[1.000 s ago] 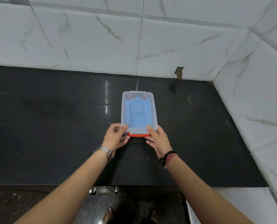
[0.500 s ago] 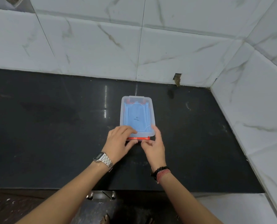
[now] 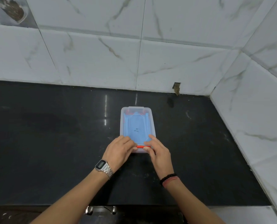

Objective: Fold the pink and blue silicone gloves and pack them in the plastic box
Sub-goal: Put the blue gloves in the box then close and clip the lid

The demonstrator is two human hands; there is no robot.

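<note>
We have both hands on the near short end of the clear rectangular plastic box (image 3: 137,128), fingers curled down over its lid rim: the left hand (image 3: 119,150) presses at the near-left corner and the right hand (image 3: 159,152) at the near-right corner, thumbs meeting on the orange-red latch strip (image 3: 143,146) that runs along that near edge. Neither hand wraps the box; both bear down on it with bent fingers, closed onto the lid's edge rather than spread flat. The box lies on the black polished stone countertop (image 3: 53,143), roughly midway between its front edge and the back wall, nearer the right-hand corner of the counter than the left. Its long axis runs straight away from us, near edge to far edge, so the end we are working is the one closest to our body and both hands reach it equally. Through the lid we see the folded blue silicone glove (image 3: 137,126) filling the box, with a sliver of pink or red at the far corners that we take to be the other glove. We judge the packing done and the near latch as the last thing to press shut.
</note>
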